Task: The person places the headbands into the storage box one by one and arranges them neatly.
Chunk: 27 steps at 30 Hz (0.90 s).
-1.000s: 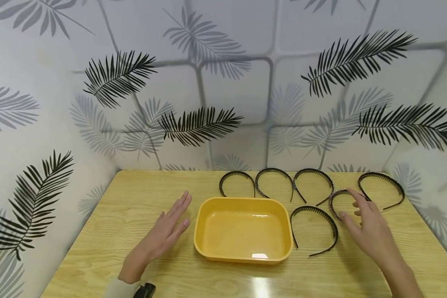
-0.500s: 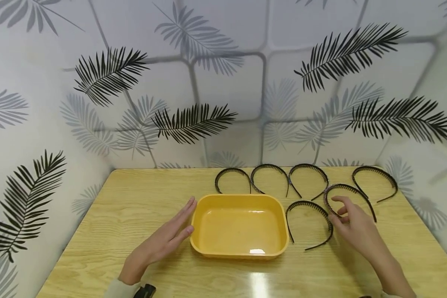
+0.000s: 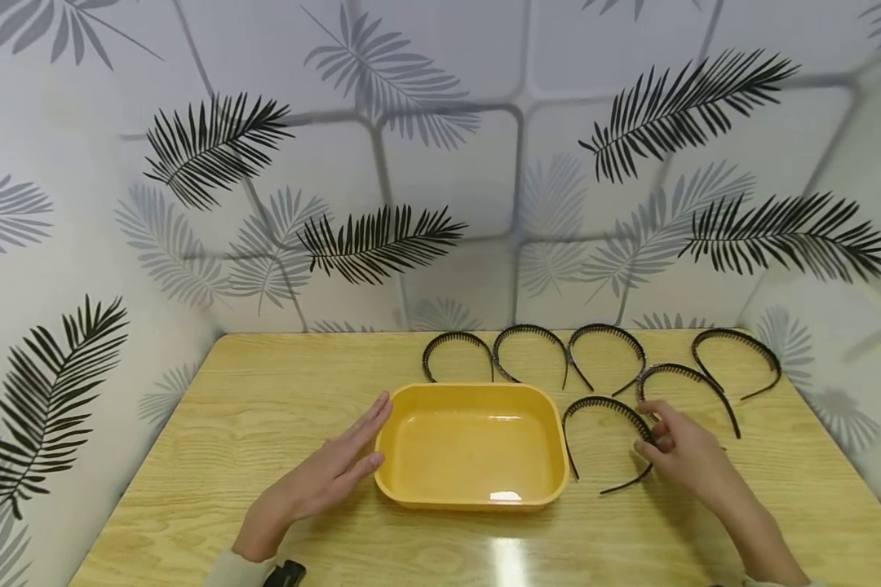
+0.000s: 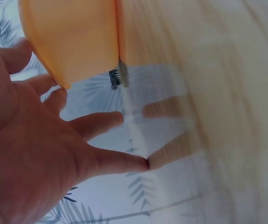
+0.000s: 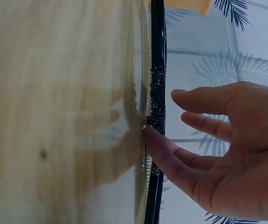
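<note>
A yellow rectangular tub (image 3: 470,499) stands on the table in the head view. My left hand (image 3: 321,481) rests against its left side, fingers mostly straight; in the left wrist view, thumb and fingers (image 4: 108,161) spread beside the tub wall. Right of the tub lies a black toothed headband (image 3: 595,400). My right hand (image 3: 686,456) is at its right side, thumb and forefinger apart. In the right wrist view, a fingertip touches the headband (image 5: 158,98), which has dark sparkling beads, while the thumb stays clear of it.
Behind lie more black headbands: one (image 3: 693,373) just beyond my right hand, one (image 3: 741,333) at the far right, and several along the back, including one (image 3: 605,328) near the wall. The wooden table (image 3: 264,383) meets a leaf-patterned wall (image 3: 455,269).
My right hand has moved left and nearer, from the headband behind to the front one. My left hand has moved right to touch the tub. The view has shifted slightly.
</note>
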### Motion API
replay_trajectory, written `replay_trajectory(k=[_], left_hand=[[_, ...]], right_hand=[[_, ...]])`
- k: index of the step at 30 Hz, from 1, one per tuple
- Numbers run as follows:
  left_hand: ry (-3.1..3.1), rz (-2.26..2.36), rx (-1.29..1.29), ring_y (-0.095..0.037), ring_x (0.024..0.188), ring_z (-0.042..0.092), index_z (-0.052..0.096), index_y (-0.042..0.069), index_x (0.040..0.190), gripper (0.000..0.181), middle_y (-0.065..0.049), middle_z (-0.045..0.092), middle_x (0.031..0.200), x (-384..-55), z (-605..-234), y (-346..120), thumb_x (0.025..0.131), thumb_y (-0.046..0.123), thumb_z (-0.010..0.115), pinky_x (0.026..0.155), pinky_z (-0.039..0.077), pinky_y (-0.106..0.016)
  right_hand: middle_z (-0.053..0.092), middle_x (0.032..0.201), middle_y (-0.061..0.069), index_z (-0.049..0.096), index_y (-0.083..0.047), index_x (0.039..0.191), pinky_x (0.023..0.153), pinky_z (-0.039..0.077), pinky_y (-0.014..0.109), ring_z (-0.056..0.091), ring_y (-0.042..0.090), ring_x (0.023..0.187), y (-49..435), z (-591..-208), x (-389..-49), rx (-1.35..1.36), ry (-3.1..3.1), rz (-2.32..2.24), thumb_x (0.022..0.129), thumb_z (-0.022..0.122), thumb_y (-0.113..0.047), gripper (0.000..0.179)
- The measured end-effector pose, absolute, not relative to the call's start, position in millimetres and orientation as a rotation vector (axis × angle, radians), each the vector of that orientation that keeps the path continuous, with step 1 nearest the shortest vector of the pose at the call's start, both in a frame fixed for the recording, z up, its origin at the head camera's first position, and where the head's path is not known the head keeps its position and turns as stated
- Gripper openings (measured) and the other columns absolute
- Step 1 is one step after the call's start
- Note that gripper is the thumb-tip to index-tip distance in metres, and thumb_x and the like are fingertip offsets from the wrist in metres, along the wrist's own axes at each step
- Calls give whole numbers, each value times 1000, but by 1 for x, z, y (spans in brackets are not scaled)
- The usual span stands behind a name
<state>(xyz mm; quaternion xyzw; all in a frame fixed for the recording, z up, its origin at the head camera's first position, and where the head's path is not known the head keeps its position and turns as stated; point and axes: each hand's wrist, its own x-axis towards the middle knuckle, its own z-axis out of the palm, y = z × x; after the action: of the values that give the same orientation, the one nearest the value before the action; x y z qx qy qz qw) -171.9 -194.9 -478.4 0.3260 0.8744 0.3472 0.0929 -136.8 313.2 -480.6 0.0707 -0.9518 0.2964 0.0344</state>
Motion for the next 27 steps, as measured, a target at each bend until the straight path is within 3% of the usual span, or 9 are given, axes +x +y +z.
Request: replay_trajectory(k=[4,11,15,22,27], left_hand=[[2609,1005,997,-28,155,13,11,16,167,64,-2,3,173,-172,-478,-192,113,32,42,104,14,-84],[2653,949,1045,-23,156,14,13,11,166,64,-4,5,172,-175,-475,-190,113,30,42,120,22,-55],[2673,925,1052,-22,155,15,14,11,166,64,0,5,172,-177,-474,-189,112,30,43,120,23,-53],[2682,920,1053,-23,155,17,14,12,166,63,-1,5,172,-183,-474,-187,113,31,41,119,24,-56],[2671,924,1037,-23,155,17,14,12,166,63,-3,6,172,-187,-474,-184,113,32,41,119,25,-57]], right_hand=[[66,99,16,57,3,131,69,56,47,67,23,81,312,-483,-135,212,-2939,941,89,80,-9,50],[67,110,33,61,6,128,77,56,60,72,39,88,310,-483,-139,224,-2931,975,87,81,-6,47],[62,119,37,64,5,127,81,54,64,71,45,94,309,-483,-139,220,-2937,992,86,81,-5,45],[63,114,25,70,4,123,71,50,45,62,27,89,309,-482,-137,153,-2962,966,85,82,-10,42],[63,118,26,71,5,121,71,49,41,65,29,92,310,-484,-136,136,-2972,972,86,82,-12,41]])
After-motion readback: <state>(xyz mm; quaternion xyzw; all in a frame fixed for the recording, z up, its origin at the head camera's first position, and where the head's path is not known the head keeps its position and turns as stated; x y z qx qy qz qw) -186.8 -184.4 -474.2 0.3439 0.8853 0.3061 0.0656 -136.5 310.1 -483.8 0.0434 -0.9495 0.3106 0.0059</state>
